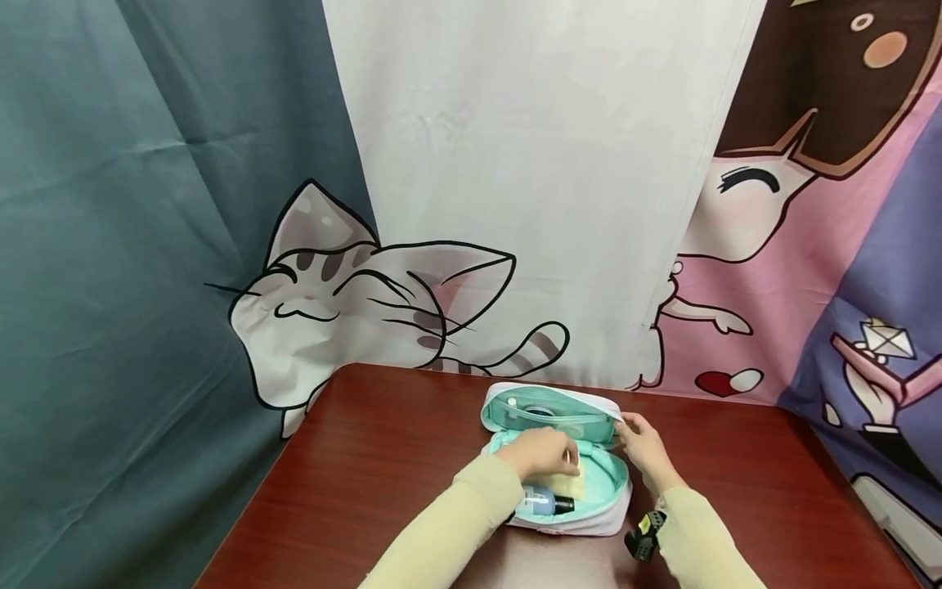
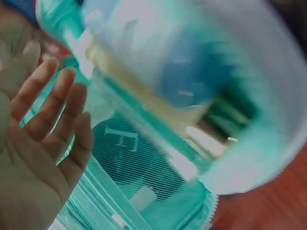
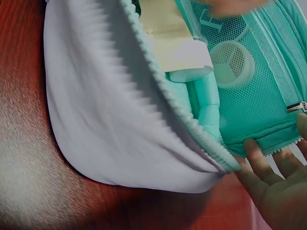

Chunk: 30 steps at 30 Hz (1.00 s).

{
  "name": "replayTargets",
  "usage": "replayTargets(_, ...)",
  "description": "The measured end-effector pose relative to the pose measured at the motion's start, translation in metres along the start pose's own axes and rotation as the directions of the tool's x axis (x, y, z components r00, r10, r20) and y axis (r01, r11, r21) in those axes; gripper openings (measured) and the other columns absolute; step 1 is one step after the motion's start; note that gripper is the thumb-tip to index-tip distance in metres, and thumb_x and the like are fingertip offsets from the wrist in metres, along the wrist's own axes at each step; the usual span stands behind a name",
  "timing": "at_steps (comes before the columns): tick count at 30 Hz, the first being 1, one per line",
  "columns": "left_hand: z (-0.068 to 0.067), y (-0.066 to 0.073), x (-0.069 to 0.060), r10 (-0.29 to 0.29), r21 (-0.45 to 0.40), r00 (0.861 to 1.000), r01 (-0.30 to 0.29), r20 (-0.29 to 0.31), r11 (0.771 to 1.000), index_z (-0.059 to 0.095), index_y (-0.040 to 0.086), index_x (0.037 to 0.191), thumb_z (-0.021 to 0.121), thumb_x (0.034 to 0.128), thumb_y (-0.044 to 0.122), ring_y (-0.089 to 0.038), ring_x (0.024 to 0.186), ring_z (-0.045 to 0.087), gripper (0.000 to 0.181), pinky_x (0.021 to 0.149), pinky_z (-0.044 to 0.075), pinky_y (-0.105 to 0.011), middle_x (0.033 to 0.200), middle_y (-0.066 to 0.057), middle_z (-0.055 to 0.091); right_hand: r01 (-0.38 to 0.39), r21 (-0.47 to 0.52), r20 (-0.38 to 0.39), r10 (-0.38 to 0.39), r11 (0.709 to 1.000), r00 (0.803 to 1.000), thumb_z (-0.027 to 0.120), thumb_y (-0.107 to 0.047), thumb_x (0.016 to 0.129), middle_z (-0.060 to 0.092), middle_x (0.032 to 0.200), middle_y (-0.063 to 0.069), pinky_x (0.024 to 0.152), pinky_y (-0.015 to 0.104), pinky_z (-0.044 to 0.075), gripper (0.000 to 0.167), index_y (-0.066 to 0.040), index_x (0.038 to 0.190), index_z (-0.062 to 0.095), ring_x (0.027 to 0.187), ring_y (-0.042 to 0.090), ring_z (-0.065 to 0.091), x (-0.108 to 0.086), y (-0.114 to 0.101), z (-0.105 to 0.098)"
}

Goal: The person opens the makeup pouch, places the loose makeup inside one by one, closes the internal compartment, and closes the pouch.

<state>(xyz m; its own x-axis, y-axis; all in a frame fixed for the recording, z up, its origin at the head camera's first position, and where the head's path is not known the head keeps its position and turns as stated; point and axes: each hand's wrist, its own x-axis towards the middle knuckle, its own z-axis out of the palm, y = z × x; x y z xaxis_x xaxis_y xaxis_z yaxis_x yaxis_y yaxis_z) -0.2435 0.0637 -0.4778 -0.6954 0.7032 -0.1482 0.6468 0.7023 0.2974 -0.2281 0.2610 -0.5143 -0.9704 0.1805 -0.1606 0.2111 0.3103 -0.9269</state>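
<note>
A zippered pouch (image 1: pixel 607 515), white outside and mint green inside, lies unzipped on the table with its lid raised. My left hand (image 1: pixel 543 452) reaches over the main compartment; in the left wrist view its fingers are loosely bent with nothing visible between them. By the lid's right corner, my right hand (image 1: pixel 646 451) holds the lid edge with its fingertips. Inside lie a blue bottle (image 1: pixel 540 501) with a black cap, a pale yellow flat item (image 3: pixel 165 38) and a white-ended tube (image 3: pixel 192 62). The lid's mesh pocket (image 3: pixel 240 103) contains a round white-rimmed item (image 3: pixel 232 62).
The pouch rests on a reddish-brown table (image 1: pixel 397 442). A curtain (image 1: pixel 545 164) printed with cartoon figures hangs behind the table. A dark device (image 1: pixel 644 536) is strapped at the right wrist.
</note>
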Motion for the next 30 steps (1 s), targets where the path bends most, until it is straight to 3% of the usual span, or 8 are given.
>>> replayTargets(5,-0.009,0.007,0.025,-0.124,-0.208,0.988,0.104,-0.088,0.973,0.072,0.023,0.089,0.063,0.0888,0.028,0.0,0.066,0.052,0.01,0.061,0.043,-0.019,0.078,0.016,0.061,0.0,0.013,0.058,-0.001,1.0,0.998,0.038,-0.024,0.101,0.044,0.123,0.025,0.084,0.045,0.04,0.042,-0.001,0.136,0.035,0.103,0.038,0.048,0.002,-0.002,-0.005)
replayTargets(9,-0.004,0.016,0.041,-0.263,-0.302,0.956,0.215,-0.129,0.929,0.074,0.022,0.09,0.065,0.0871,0.029,-0.003,0.069,0.057,0.011,0.062,0.045,-0.022,0.082,0.013,0.066,0.018,-0.004,0.07,-0.017,1.0,0.997,0.039,-0.023,0.101,0.047,0.117,0.026,0.087,0.047,0.039,0.041,0.002,0.134,0.039,0.1,0.037,0.049,0.005,-0.001,-0.008)
replayTargets(14,0.002,0.025,0.054,-0.384,-0.345,0.9,0.3,-0.207,0.889,0.076,0.02,0.082,0.068,0.0837,0.032,-0.006,0.067,0.059,0.015,0.058,0.046,-0.025,0.077,0.011,0.068,0.067,-0.068,0.066,-0.062,0.995,0.996,0.042,-0.021,0.1,0.055,0.101,0.018,0.078,0.041,0.043,0.04,0.007,0.128,0.046,0.092,0.032,0.051,0.01,-0.002,-0.01)
replayTargets(18,0.003,0.032,0.059,-0.473,-0.394,0.832,0.347,-0.289,0.851,0.069,0.015,0.061,0.069,0.0812,0.039,-0.008,0.053,0.054,0.032,0.047,0.04,-0.027,0.057,0.008,0.061,0.089,-0.109,0.081,-0.081,0.99,0.993,0.044,-0.022,0.099,0.057,0.101,0.017,0.075,0.038,0.044,0.04,0.008,0.125,0.049,0.091,0.031,0.052,0.012,-0.004,-0.012)
replayTargets(21,0.006,0.035,0.062,-0.525,-0.417,0.793,0.383,-0.31,0.825,0.062,0.014,0.052,0.07,0.0783,0.045,-0.009,0.047,0.05,0.041,0.043,0.037,-0.028,0.047,0.007,0.052,0.068,-0.085,0.093,-0.06,0.994,0.994,0.046,-0.022,0.098,0.058,0.101,0.018,0.076,0.038,0.044,0.039,0.008,0.123,0.051,0.09,0.031,0.053,0.013,-0.003,-0.012)
replayTargets(24,0.011,0.036,0.066,-0.547,-0.447,0.774,0.386,-0.319,0.807,0.064,0.015,0.053,0.071,0.0762,0.045,-0.008,0.047,0.049,0.039,0.044,0.037,-0.027,0.047,0.008,0.052,0.052,-0.043,0.108,-0.047,0.998,0.993,0.047,-0.02,0.098,0.059,0.106,0.019,0.082,0.044,0.044,0.038,0.009,0.123,0.052,0.094,0.032,0.054,0.014,-0.001,-0.014)
replayTargets(27,0.017,0.036,0.071,-0.551,-0.483,0.766,0.364,-0.332,0.797,0.069,0.017,0.058,0.073,0.0751,0.043,-0.006,0.051,0.052,0.031,0.046,0.039,-0.026,0.052,0.011,0.057,0.045,-0.013,0.124,-0.043,0.999,0.991,0.047,-0.018,0.098,0.057,0.117,0.021,0.089,0.05,0.041,0.038,0.01,0.123,0.051,0.102,0.034,0.054,0.014,0.003,-0.017)
replayTargets(30,0.021,0.037,0.076,-0.537,-0.505,0.773,0.332,-0.339,0.797,0.072,0.02,0.061,0.074,0.0758,0.04,-0.005,0.055,0.055,0.025,0.048,0.041,-0.025,0.058,0.012,0.061,0.044,-0.013,0.122,-0.043,0.999,0.992,0.047,-0.02,0.098,0.055,0.12,0.022,0.091,0.051,0.04,0.039,0.01,0.124,0.051,0.105,0.035,0.052,0.015,0.005,-0.021)
